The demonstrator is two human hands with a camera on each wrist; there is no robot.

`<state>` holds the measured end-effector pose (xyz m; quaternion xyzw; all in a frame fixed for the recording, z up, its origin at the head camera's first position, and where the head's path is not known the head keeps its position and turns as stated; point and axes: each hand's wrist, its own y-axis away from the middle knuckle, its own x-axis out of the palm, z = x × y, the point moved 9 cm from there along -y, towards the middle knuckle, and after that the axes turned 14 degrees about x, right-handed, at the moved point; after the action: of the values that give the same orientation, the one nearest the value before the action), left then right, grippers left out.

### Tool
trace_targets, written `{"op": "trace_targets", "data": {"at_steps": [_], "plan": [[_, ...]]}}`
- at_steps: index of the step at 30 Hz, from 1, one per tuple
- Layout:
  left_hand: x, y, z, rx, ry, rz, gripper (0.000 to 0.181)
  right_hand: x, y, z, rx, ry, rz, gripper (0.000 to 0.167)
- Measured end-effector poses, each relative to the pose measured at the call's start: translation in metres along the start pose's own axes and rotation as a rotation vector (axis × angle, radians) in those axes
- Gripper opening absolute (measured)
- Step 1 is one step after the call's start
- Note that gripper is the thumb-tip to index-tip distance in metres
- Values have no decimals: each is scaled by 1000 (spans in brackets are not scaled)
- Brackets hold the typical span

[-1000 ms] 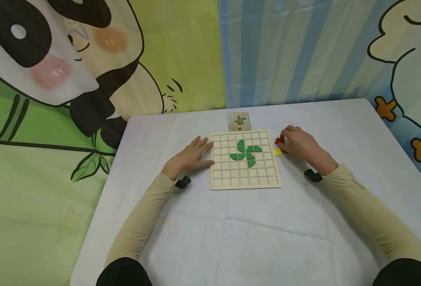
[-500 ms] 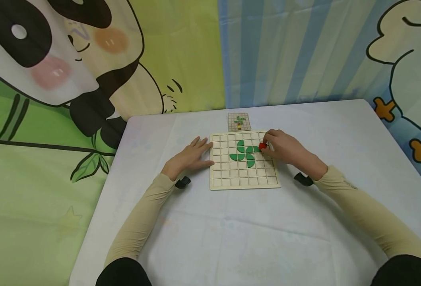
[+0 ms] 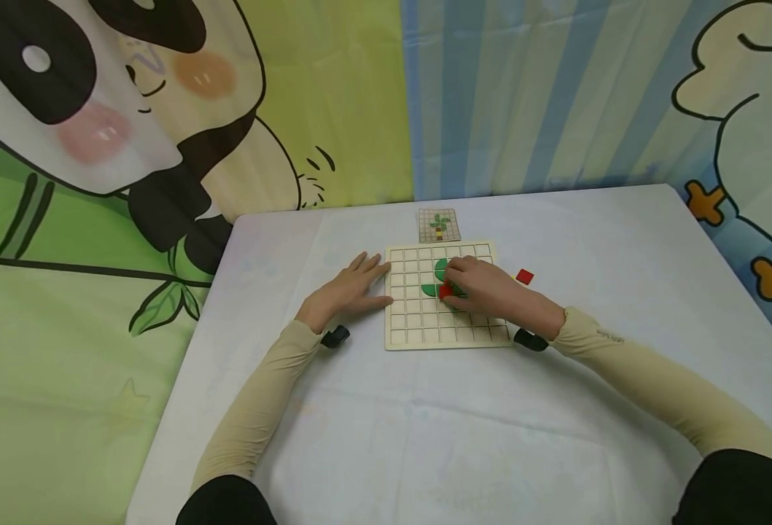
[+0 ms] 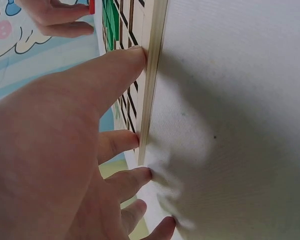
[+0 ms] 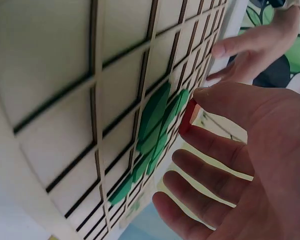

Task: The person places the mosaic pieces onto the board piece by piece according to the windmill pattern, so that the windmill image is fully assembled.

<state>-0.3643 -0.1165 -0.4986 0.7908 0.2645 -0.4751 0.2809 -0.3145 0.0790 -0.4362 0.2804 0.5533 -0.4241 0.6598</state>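
With thumb and index finger my right hand (image 3: 493,288) pinches a small red square tile (image 3: 445,292) over the middle of the gridded wooden board (image 3: 418,328). In the right wrist view the red tile (image 5: 187,119) stands tilted between those fingertips, close to green rounded pieces (image 5: 155,117). The head view shows some green pieces (image 3: 440,270) on the board, others hidden behind that hand. My left hand (image 3: 346,292) lies spread at the board's left side. Its thumb and index fingertips touch the board edge (image 4: 152,75) in the left wrist view.
Behind the board lies a small pattern card (image 3: 438,225) with a green, red and yellow design. A second red tile (image 3: 525,277) rests on the white table (image 3: 425,423) to the right, with a yellow bit (image 3: 516,276) beside it, mostly hidden by my right hand.
My right hand has carried a red tile leftward from the board's right side to its middle. Another red tile is now uncovered on the table. The left hand has stayed put.
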Motion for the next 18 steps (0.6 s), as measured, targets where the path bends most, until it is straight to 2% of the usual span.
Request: {"op": "trace_targets", "data": {"at_steps": [12, 18], "plan": [[0, 0, -1, 11, -8, 0, 84, 15, 12, 15, -15, 103, 4, 26], [-1, 0, -2, 12, -12, 0, 83, 12, 13, 16, -8, 95, -22, 26]]}}
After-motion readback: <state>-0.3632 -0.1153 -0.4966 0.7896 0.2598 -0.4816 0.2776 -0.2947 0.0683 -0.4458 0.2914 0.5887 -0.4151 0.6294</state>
